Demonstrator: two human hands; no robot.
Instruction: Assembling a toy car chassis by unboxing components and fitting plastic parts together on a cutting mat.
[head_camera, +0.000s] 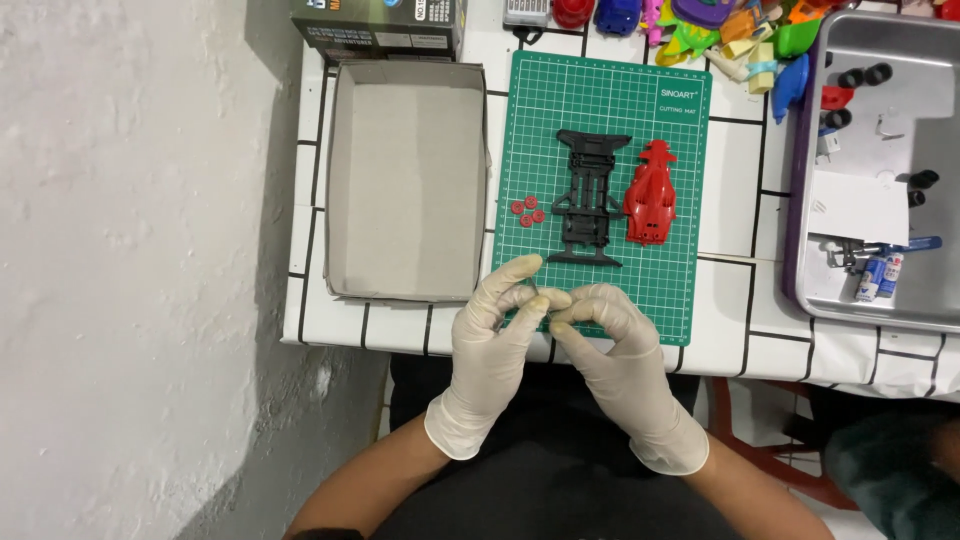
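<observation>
While I'm looking down at the white tiled table (400, 325), a dark printed box (378, 25) is sitting at the top edge, flat and rectangular, with small labels on its upper face. Below it an open grey cardboard tray (405, 180) is lying just left of the green mat (600, 190). The mat is carrying a small white label in its top right corner. On the mat a black chassis (590, 197) and a red car body (650, 192) are lying side by side, close but apart, and four small red wheels (527, 210) are clustering left of the chassis. At far right a metal tray (880, 60) is holding a white paper (857, 207), black wheels, and a small blue and white tube (880, 275) with a red mark. Coloured plastic parts (720, 25) are piling along the top edge.

Both my hands are wearing pale gloves over the mat's near edge. My left hand (490, 350) is pinching, thumb and forefinger closed together on a tiny thin part (538, 297), too small to identify. My right hand (620, 350) is curling, its fingertips (562, 320) meeting the left ones. I cannot tell whether the right is gripping the part too. The other fingers are bending loosely inward.
</observation>
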